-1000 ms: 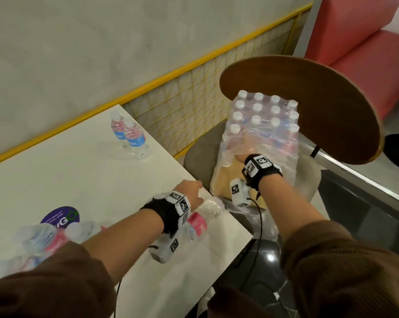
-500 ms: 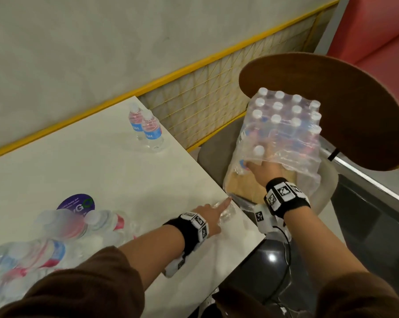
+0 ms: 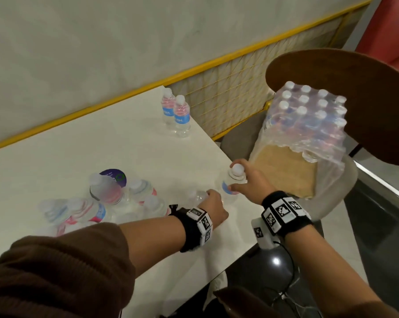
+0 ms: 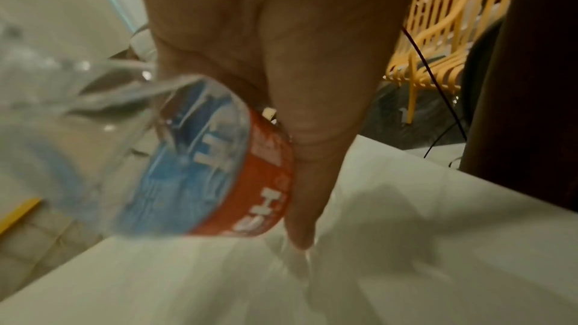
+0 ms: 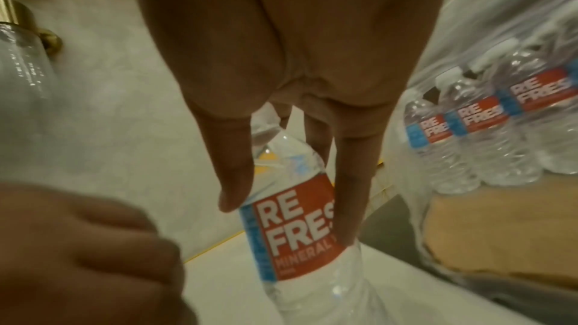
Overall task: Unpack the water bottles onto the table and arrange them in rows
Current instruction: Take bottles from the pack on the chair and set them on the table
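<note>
My right hand [image 3: 246,180] holds a clear water bottle [image 3: 230,187] upright at the right edge of the white table [image 3: 79,152], white cap up. In the right wrist view thumb and fingers [image 5: 350,194] wrap its red and blue label [image 5: 297,226]. My left hand [image 3: 211,204] is just beside it and grips another bottle [image 3: 197,196], which is tilted over in the left wrist view [image 4: 219,169]. The shrink-wrapped pack [image 3: 308,120] with several bottles sits on a chair to the right, its near end torn open.
Two bottles [image 3: 176,115] stand upright at the table's far right corner. Several loose bottles [image 3: 106,203] lie in a heap at the near left, beside a purple sticker [image 3: 115,176]. The chair's wooden backrest [image 3: 354,88] rises behind the pack; a yellow mesh rail [image 3: 228,104] borders the table.
My right hand left the pack with a bottle and brought it onto the table's edge. My left hand's fingers, stretched out half a second ago, now curl round a bottle.
</note>
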`<state>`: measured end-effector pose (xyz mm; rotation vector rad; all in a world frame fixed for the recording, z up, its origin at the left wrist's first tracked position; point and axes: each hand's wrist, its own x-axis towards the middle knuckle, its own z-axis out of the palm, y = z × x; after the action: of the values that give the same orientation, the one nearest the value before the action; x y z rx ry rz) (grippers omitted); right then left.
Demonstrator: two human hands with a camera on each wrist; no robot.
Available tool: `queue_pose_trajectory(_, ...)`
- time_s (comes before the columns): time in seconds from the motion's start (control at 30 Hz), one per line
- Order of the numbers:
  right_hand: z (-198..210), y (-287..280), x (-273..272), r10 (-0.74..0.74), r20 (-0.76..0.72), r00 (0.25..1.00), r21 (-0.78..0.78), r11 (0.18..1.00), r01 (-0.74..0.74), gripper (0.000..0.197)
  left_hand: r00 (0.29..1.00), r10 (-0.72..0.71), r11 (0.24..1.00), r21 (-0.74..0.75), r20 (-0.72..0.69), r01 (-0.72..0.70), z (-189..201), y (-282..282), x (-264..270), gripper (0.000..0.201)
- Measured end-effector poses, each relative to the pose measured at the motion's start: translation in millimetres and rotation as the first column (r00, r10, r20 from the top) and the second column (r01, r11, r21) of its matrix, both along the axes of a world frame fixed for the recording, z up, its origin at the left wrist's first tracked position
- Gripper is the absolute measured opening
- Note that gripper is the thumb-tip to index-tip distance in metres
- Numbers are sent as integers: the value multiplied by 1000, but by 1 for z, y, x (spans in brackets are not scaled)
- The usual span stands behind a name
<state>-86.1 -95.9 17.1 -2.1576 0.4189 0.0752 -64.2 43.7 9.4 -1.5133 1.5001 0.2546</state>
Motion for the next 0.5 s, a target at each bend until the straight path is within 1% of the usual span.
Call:
queue_pose_trajectory(0.03, -1, 11, 2, 7, 8, 1000, 23, 1000, -8, 49, 995, -76, 996, 59, 62, 73, -1, 5, -1, 34)
queue_pose_trajectory(0.07, -2, 19, 4, 10, 16, 1000, 47, 999, -11, 49, 985, -123, 987, 114, 118, 110, -2, 11, -2, 35)
queue_pose_trajectory(0.1, -2, 29, 7, 13, 27, 1000, 60, 998, -14, 49, 979, -130, 982, 156, 159, 106, -3, 18, -2, 37)
queue_pose_trajectory(0.2, 1, 54, 16, 60, 44, 997, 72, 995, -63, 50, 974, -31, 978, 209, 227, -18, -2, 36, 3, 42)
queue_pose_trajectory(0.33, 0, 81, 31, 137, 27, 990, 106, 985, -139, 57, 939, 141, 960, 189, 313, -207, 0, 50, 15, 51)
queue_pose_trajectory(0.4, 1, 87, 36, 153, 10, 988, 105, 983, -153, 59, 925, 221, 947, 158, 309, -279, 3, 53, 16, 52)
queue_pose_trajectory(0.5, 4, 88, 38, 173, -15, 985, 106, 980, -171, 61, 930, 275, 943, 121, 243, -310, 18, 54, 8, 48)
